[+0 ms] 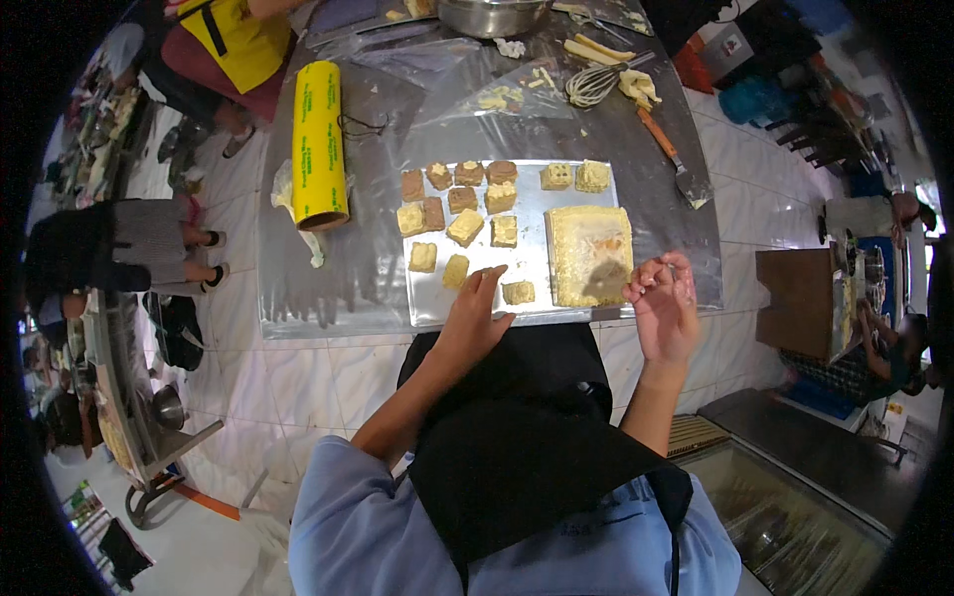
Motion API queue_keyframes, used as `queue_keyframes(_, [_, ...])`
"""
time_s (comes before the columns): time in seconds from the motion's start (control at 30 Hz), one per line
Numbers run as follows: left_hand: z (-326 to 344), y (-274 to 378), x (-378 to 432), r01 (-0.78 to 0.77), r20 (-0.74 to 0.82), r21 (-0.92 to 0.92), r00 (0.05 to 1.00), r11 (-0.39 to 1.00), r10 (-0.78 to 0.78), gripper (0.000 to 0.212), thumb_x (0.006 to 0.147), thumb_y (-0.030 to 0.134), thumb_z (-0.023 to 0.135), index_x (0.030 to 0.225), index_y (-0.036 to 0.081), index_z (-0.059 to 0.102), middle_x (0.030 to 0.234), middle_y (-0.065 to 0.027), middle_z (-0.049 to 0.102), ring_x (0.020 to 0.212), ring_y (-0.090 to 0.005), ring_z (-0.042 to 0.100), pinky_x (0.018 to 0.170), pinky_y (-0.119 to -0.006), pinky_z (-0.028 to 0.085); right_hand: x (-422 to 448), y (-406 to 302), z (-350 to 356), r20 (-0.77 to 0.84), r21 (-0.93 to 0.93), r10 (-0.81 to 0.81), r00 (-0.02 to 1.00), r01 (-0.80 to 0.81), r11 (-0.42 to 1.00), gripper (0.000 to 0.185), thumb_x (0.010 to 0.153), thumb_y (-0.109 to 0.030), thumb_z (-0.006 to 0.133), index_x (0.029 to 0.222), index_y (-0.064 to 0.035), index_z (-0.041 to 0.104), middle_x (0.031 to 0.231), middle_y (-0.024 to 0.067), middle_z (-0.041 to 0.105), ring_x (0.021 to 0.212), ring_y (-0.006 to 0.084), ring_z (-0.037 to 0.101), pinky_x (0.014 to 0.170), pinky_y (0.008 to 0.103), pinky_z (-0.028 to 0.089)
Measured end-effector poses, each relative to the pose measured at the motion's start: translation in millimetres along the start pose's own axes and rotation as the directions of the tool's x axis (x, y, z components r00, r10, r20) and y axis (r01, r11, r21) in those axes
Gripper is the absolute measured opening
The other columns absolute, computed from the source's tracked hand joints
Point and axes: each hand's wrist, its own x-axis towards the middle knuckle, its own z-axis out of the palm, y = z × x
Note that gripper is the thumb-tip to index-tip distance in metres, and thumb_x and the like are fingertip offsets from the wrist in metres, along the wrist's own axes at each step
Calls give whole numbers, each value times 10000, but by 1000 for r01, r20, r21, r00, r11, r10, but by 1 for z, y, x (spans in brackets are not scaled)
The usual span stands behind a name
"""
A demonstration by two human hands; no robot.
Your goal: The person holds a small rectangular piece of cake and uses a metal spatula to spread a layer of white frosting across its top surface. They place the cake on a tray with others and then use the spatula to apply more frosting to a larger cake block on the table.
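Observation:
My left hand (477,309) reaches over the near edge of a silver metal tray (522,257), its fingertips beside a small yellow cake square (455,272); whether they touch it I cannot tell. Raised at the tray's near right corner, my right hand (665,298) has bent fingers and appears to hold nothing. Next to it lies a large rectangular cream-coated cake (589,257). Several small brown cake squares (462,199) and yellow ones stand on the tray's left part. Another yellow square (519,292) is near its front edge, and two decorated ones (593,176) sit at the back right.
A yellow roll of cling wrap (320,149) stands left of the tray. Behind are a whisk (596,83), a plastic piping bag (514,93) and a steel bowl (492,16). A wooden-handled spatula (671,156) lies right. A person in a yellow apron (238,45) is at the far left.

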Motion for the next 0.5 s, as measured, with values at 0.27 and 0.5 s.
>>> queue_keyframes(0.27, [3, 3, 0, -60, 22, -10, 998, 998, 61, 667, 668, 25, 717, 1251, -5, 394, 1187, -248, 457, 1105, -417, 462, 934, -436, 410, 5, -6, 2, -7, -10, -17, 1000, 17, 1000, 356, 871, -278, 548, 1143, -71, 448, 889, 77, 462, 845, 185, 444, 762, 339, 396])
queue_keyframes(0.5, [-18, 24, 5, -47, -114, 35, 992, 998, 51, 631, 671, 54, 735, 1227, 28, 438, 1192, -205, 478, 1110, -373, 480, 933, -413, 418, 4, -5, -4, -17, -26, -27, 999, 26, 999, 370, 865, -284, 553, 1145, -68, 443, 892, 82, 468, 849, 190, 451, 774, 346, 403])
